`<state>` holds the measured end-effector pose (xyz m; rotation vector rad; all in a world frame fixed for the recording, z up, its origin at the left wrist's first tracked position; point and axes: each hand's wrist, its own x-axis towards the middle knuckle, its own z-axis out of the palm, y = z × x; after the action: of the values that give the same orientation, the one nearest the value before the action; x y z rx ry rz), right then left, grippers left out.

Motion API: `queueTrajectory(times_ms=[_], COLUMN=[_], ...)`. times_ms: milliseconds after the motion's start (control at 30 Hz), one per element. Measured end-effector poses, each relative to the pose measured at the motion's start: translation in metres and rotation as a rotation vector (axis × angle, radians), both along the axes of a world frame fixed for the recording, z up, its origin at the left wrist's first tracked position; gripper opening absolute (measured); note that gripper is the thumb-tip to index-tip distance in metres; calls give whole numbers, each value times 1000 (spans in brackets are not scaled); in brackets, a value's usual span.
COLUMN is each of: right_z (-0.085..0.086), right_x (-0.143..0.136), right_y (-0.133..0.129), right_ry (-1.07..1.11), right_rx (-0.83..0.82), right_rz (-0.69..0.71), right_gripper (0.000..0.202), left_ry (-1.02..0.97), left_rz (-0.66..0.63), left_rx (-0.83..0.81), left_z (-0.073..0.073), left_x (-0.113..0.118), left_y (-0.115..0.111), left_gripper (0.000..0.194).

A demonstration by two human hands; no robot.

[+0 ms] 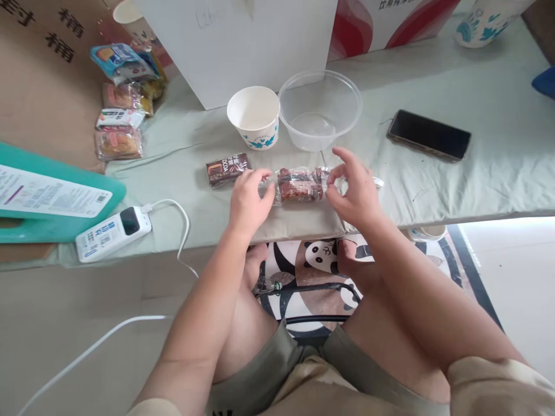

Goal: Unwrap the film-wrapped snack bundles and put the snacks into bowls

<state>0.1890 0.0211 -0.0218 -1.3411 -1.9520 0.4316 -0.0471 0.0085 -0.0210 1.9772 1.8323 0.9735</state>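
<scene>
Near the front edge of the desk (206, 216), a wrapped snack (301, 186) lies between the narrowly curved left hand (251, 197) and right hand (353, 189); fingers obscure its ends, so whether either grips I cannot tell. A white object (378, 182) is partly hidden.

Noted surface (511, 147) covered in pale grey-green cloth, lightly creased, with front edge running across the view. Toward its back, recorded white box (255, 52) at centre, red-and-white carton (358, 29) to its right, brown cardboard carton (39, 104) at far left. Below, observed pale smooth floor (65, 323) and panda-patterned mat (316, 301) with dark border. Saw brighter light on floor at right, greyer shade at left.
</scene>
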Motion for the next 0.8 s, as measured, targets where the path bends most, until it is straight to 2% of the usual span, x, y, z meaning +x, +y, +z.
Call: queueTrajectory(times_ms=[133, 267, 333, 400, 467, 533, 600, 633, 700, 733, 800], right_z=[6, 7, 4, 2, 4, 8, 14, 16, 19, 18, 16], right_x=[11, 29, 37, 43, 46, 46, 42, 38, 28, 22, 13], right_y=[-1, -9, -12, -15, -17, -19, -21, -22, -23, -24, -25], right_ry=[44, 151, 184, 200, 183, 129, 67, 42, -2, -29, -121], right_rx=[27, 65, 26, -19, -40, -12, 80, 130, 193, 194, 137], right_rz=[-50, -115, -165, -190, -136, -54, -37, -41, 5, 64, 209], right_gripper=[14, 14, 15, 24, 33, 27, 24, 27, 25, 23, 26], left_ry=[-93, -196, -204, -169, -105, -50, -13, 3, 55, 97, 201], left_rz=[22, 20, 6, -15, -68, -180, -250, -247, -202, -194, -264], left_rx=[-7, 104, 194, 284, 321, 273, 225, 218, 215, 201, 134], left_z=[2, 9, 12, 16, 19, 23, 26, 27, 29, 30, 34], left_x=[-6, -9, -9, -10, -11, -11, -9, -7, -2, 0, 3], left_y=[4, 3, 0, -4, -9, -15, -21, -23, -26, -27, -29], left_gripper=[11, 11, 10, 8, 9, 11, 8, 5, 16, 19, 8])
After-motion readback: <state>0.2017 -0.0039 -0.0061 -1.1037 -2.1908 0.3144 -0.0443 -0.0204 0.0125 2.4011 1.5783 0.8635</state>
